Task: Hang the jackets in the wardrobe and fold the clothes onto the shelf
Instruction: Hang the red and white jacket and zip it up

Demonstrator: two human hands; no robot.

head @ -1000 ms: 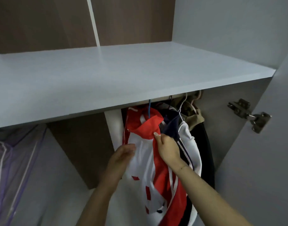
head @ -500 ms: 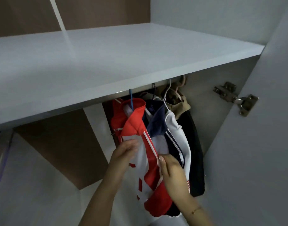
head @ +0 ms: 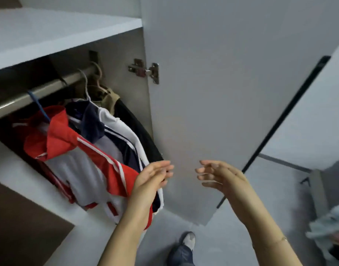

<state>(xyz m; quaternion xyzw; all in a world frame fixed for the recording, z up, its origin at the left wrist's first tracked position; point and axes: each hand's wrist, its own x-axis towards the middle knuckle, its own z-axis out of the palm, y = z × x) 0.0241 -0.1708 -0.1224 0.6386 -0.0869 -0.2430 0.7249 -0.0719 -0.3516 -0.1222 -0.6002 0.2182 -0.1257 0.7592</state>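
Head view: both hands, left (head: pixel 152 177) and right (head: pixel 220 174), hover empty with loose fingers beside the hung red-and-white jacket (head: pixel 82 160).

A red and white zip jacket (head: pixel 84 162) hangs on a blue hanger (head: pixel 39 107) from the wardrobe's metal rail (head: pixel 39 93), leftmost of the row, just beside a navy and white jacket (head: pixel 114 135), then a black one (head: pixel 139 131), below the white shelf (head: pixel 49 33).

Both arms reach out in front. The left hand (head: pixel 153 177) and the right hand (head: pixel 220 175) are held up, apart, fingers straight and loose, palms facing each other, holding nothing.
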